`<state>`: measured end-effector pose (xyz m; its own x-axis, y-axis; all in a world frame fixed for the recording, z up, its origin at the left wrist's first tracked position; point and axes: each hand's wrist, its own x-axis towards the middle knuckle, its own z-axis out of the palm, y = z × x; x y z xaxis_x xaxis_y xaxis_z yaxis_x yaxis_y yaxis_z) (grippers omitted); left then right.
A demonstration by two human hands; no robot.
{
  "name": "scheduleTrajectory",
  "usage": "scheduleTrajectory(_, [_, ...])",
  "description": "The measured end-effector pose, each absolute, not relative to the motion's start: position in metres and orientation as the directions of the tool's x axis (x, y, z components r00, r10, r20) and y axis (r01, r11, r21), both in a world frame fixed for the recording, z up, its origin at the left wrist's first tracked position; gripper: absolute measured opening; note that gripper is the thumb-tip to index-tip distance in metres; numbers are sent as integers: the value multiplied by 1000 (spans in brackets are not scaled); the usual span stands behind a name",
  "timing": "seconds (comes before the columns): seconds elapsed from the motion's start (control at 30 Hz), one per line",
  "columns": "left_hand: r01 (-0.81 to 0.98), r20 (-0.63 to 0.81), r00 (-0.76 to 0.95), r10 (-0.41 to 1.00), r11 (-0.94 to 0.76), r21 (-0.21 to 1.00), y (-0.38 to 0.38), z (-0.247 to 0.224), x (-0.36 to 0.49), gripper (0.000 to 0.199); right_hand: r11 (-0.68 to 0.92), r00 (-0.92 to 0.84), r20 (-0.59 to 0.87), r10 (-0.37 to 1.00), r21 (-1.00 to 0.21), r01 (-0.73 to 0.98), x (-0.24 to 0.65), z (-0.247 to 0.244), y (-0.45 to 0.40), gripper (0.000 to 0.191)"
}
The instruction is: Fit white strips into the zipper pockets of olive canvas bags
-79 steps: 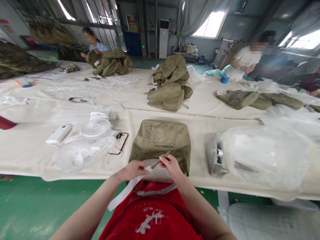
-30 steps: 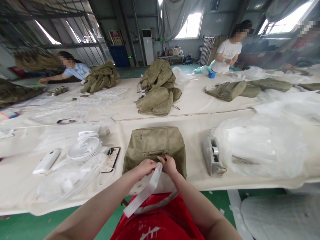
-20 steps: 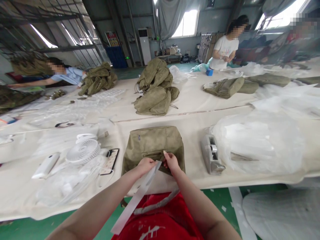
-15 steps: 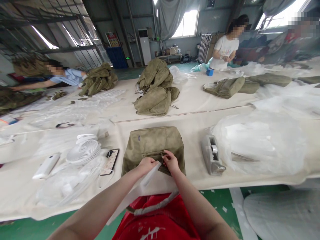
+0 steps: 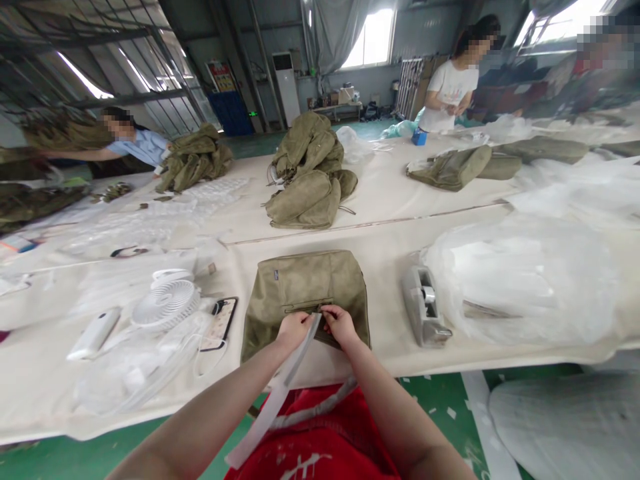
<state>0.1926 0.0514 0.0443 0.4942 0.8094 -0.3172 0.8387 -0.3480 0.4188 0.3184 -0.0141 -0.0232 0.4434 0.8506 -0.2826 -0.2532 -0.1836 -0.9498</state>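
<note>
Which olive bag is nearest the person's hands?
The flat bag with the dark label: it alone lies beneath the left hand and right hand; other bags lie farther back.

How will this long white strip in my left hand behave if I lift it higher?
The strip is probably light for its length, as it looks thin and flat. It would likely be floppy, since it bends partway along its drop from your left hand. Its lower end looks free over the red garment, so it might swing or twist.

Both hands (image 5: 319,327) pinch a white strip (image 5: 273,407) (long, dangling) over the olive bag (image 5: 310,280).
</note>
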Motion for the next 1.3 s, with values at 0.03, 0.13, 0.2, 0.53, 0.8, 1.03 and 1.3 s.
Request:
scheduleTrajectory(0.03, [845,-319,483,816,-338,415,54,44,194,46,-171,458,-274,845,-952,-254,318,-24,-14,23])
scheduleTrajectory(0.13, [856,-323,462,826,-322,404,60,45,200,45,-154,455,-258,853,-955,-253,318,-25,-14,28])
scheduleTrajectory(0.2, [861,-322,456,830,-321,395,62,46,206,45,-157,425,-253,869,-956,-247,318,-25,-14,29])
scheduleTrajectory(0.53, [895,-311,395,864,-286,343,68,48,224,43,-296,436,-350,829,-937,-188,320,-20,-10,25])
scheduleTrajectory(0.8, [858,-340,466,817,-324,398,75,50,226,36,-400,366,-450,814,-893,-206,325,-15,4,31])
scheduleTrajectory(1.03, [868,-340,444,829,-305,391,79,46,223,31,-415,344,-507,791,-856,-308,326,-11,6,24])
scheduleTrajectory(1.3, [840,-239,536,809,-485,242,60,50,224,30,-426,343,-524,780,-845,-323,328,-4,5,22])
